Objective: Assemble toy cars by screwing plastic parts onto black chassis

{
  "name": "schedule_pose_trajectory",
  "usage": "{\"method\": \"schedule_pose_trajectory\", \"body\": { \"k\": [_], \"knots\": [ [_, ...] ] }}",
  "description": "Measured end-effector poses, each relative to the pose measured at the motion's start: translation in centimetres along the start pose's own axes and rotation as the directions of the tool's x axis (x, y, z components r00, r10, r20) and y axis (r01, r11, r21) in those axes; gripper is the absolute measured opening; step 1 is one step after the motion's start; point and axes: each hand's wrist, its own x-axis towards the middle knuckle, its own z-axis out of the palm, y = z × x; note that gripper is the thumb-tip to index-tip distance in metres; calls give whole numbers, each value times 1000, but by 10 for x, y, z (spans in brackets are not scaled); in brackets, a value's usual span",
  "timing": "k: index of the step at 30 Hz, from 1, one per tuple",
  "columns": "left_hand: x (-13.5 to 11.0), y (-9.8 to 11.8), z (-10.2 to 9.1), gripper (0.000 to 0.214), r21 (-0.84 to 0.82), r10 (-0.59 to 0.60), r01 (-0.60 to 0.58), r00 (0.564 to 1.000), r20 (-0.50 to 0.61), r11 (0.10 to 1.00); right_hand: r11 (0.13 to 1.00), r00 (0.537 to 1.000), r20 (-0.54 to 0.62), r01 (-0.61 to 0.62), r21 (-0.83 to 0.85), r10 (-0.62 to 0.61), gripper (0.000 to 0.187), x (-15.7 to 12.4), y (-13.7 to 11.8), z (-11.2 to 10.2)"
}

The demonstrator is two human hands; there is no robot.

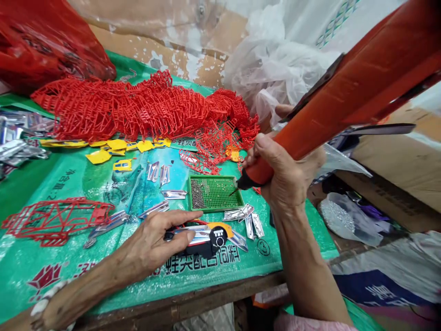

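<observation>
My left hand holds a partly assembled toy vehicle down on the green sheet, thumb and index finger along it. The toy has silver and yellow panels and a round black part with white marks. My right hand is wrapped round a large orange-red electric screwdriver, slanting down to the left. Its thin bit is over a green screw tray. Many small screws are heaped in the tray's left part. Silver panels lie between tray and toy.
A long pile of red plastic frames spans the back. Yellow parts lie before it, with silver panels at far left. A single red frame is at left. Clear plastic bags and a cardboard box stand right.
</observation>
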Motion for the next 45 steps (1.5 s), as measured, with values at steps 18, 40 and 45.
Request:
{"method": "schedule_pose_trajectory", "body": {
  "k": [18,40,45],
  "knots": [
    [-2,2,3,38,-20,90,-89,995,35,996,992,1000,14,-8,126,7,31,-6,24,24],
    [-1,-3,4,34,-38,182,-180,982,40,983,998,1000,-11,-16,59,17,33,-7,35,30],
    [-1,-4,5,35,-57,132,-130,991,25,990,996,1000,-20,-6,92,8,32,-4,26,32]
  ]
}}
